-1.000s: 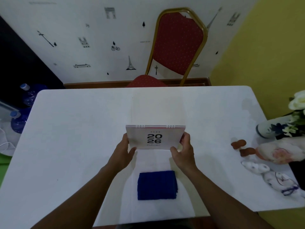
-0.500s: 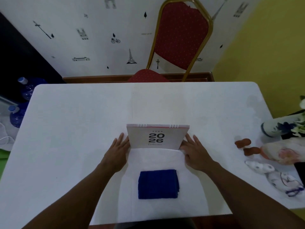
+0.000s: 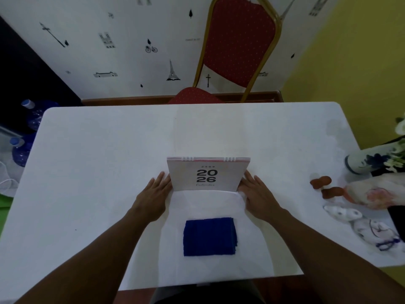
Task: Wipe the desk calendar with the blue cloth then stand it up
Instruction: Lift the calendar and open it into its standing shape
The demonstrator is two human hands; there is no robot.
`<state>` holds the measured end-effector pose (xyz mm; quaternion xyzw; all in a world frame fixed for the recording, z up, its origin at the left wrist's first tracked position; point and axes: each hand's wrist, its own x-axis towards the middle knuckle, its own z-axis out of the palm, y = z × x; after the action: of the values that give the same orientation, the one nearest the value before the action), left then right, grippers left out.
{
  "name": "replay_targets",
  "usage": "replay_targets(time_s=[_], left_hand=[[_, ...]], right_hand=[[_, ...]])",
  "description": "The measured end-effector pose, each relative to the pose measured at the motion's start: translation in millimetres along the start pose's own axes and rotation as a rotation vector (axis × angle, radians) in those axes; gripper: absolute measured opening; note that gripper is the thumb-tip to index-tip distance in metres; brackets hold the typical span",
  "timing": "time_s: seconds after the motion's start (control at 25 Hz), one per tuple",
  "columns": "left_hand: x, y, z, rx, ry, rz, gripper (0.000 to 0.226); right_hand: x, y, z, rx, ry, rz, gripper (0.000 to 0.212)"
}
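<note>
A white desk calendar (image 3: 207,174) printed "2026" stands upright in the middle of the white table (image 3: 92,163), cover towards me. My left hand (image 3: 153,195) lies flat on the table at the calendar's lower left corner, fingers apart, fingertips touching its edge. My right hand (image 3: 257,194) lies flat at the lower right corner in the same way. Neither hand grips anything. The folded blue cloth (image 3: 210,236) rests on the table between my forearms, near the front edge.
A red chair (image 3: 237,40) with a gold frame stands behind the table. At the right edge are a blue-and-white vase (image 3: 363,161) with flowers, two brown pieces (image 3: 322,182) and several ceramic figures (image 3: 361,222). Blue water bottles (image 3: 24,148) stand on the floor at left.
One second ago both hands gripped the calendar's sides. They have let go and now lie flat on the table beside its base. The calendar stays upright.
</note>
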<state>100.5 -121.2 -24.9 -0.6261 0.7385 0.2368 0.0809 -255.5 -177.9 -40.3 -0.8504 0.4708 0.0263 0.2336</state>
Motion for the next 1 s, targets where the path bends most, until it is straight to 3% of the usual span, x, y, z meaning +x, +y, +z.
replay_targets(time_s=[0.16,0.32,0.52,0.8,1.0], left_hand=[[2.3,1.6,-0.8,0.02,-0.042,-0.03,0.08],[1.7,6.1,-10.3,-0.064,-0.109,-0.055,0.084],[-2.6,17.8,-29.4,-0.372,-0.168,-0.156,0.083],[-22.3,18.9,-28.4,-0.577,-0.03,-0.233,0.075],[-31.7,39.1,-49.9,-0.793,0.084,-0.108,0.092]], right_hand=[[2.5,-2.0,1.2,-0.014,-0.012,0.031,0.055],[-2.1,-9.1,7.6,0.012,-0.022,0.093,0.072],[-9.2,-32.0,3.6,0.418,0.151,0.226,0.063],[-24.1,-54.2,-11.2,0.648,0.306,0.495,0.068],[-16.4,-79.2,-28.4,0.784,0.408,0.515,0.078]])
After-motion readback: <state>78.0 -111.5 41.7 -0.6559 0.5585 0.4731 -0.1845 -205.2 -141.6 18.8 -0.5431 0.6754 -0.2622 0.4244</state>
